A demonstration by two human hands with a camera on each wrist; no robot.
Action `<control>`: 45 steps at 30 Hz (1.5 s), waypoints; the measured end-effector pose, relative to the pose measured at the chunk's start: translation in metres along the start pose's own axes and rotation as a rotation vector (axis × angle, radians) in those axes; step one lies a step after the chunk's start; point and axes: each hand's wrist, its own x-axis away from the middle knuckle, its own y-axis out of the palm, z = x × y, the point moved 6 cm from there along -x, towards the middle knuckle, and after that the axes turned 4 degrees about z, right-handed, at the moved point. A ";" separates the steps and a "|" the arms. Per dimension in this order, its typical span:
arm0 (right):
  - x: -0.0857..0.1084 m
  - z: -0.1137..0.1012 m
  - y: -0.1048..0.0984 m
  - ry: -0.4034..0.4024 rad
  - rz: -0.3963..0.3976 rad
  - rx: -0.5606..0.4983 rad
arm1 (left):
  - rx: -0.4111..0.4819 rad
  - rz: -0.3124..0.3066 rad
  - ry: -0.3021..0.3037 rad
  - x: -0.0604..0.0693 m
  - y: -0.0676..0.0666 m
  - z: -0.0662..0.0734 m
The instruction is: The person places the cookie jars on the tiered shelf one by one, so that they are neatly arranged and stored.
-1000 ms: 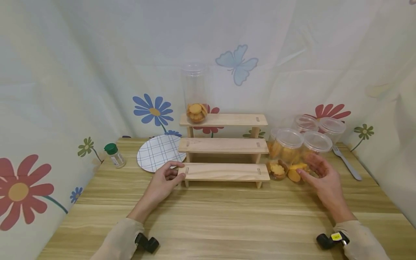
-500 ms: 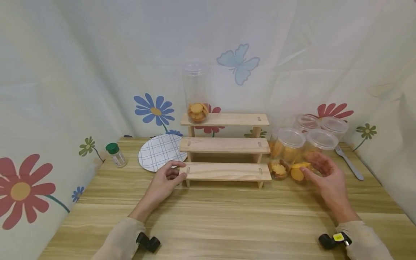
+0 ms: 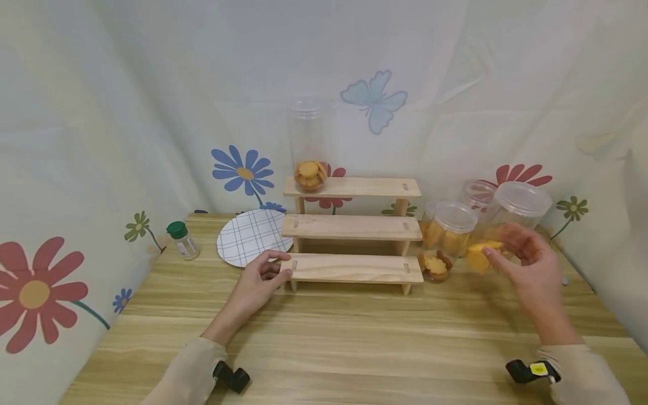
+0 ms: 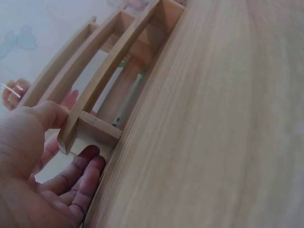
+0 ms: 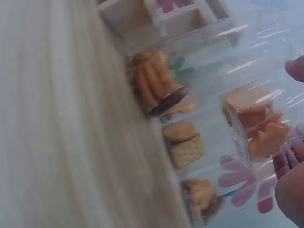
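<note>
The held jar (image 3: 498, 226) points lid end up; in the head view, its long axis runs from the base at lower left to the lid at upper right, and the exact tilt cannot be told. The wooden stand (image 3: 351, 226) has 3 steps; its long axis is parallel to the back edge of the tabletop (image 3: 354, 343), with the lowest step toward the front edge. The tabletop has a wood-grain finish, and floral fabric (image 3: 202, 67) hangs behind it. At least 3 other jars (image 3: 436, 265) stand near the back right corner. A tall jar (image 3: 309, 146) stands on the top step's left end. The right hand (image 3: 539, 273) holds the held jar clear of the tabletop, between thumb and fingers; the lid is above the grip, the cookies lower and to the left. The left hand (image 3: 260, 278) grips the lowest step's left end.
</note>
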 end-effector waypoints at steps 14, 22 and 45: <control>-0.020 -0.070 -0.011 -0.035 -0.008 -0.235 | -0.009 0.009 -0.002 0.000 -0.001 -0.001; -0.035 -0.115 0.003 -0.103 -0.034 -0.342 | -0.006 0.012 0.000 -0.001 -0.002 -0.001; -0.061 -0.146 0.102 -0.058 -0.241 -0.249 | -0.004 0.012 0.023 -0.002 0.000 -0.001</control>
